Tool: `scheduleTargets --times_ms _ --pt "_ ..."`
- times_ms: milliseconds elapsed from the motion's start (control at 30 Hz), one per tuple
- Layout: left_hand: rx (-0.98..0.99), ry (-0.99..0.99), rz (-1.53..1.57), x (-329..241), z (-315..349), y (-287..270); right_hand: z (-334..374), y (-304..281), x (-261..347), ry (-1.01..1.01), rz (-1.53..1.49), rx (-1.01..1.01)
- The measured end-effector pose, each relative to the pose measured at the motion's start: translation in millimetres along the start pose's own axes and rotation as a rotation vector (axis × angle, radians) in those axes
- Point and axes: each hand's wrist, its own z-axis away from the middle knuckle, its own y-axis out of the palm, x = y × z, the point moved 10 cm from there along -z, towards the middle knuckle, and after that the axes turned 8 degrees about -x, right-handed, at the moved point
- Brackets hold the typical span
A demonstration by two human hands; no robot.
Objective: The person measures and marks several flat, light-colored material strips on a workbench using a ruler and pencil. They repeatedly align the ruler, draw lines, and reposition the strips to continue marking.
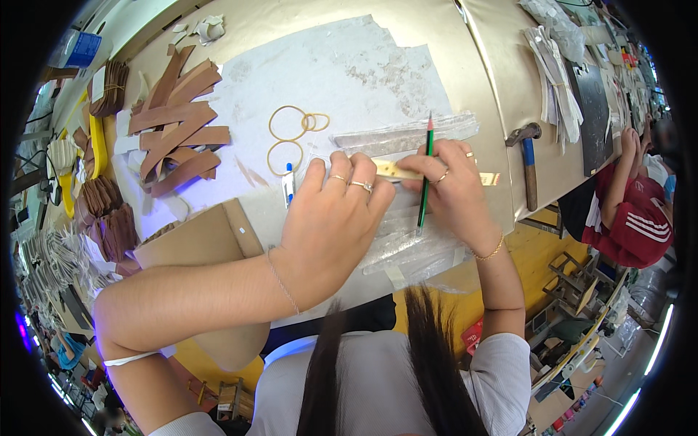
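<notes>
My right hand [456, 190] is closed on a green and black pencil [427, 163], held nearly upright with its reddish end pointing away from me. Its fingers also rest at a pale yellow strip [396, 170], which passes under the hand and comes out at the right with dark markings, like a ruler. My left hand [331, 218] has its fingers bent and pressed together at the strip's left end; its fingertips are partly hidden. Beneath both hands lie clear plastic strips [392, 243]. Close to the left fingers lies a blue and white pen [289, 185].
Rubber bands [286, 123] lie on the grey sheet [327, 65]. Brown strips [178, 127] are heaped at the left, beside a cardboard piece [200, 236]. A blue-handled hammer [528, 167] lies at the right, near pale strips [556, 87]. A person in red [629, 218] is farther right.
</notes>
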Motion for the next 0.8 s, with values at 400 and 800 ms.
scheduleTargets --times_ms 400,800 --pt "0.186 0.009 0.214 -7 11 28 4 7 -32 0.257 -0.158 0.082" --pt "0.292 0.063 0.308 -17 13 39 -2 -33 -8 0.053 -0.090 -0.140"
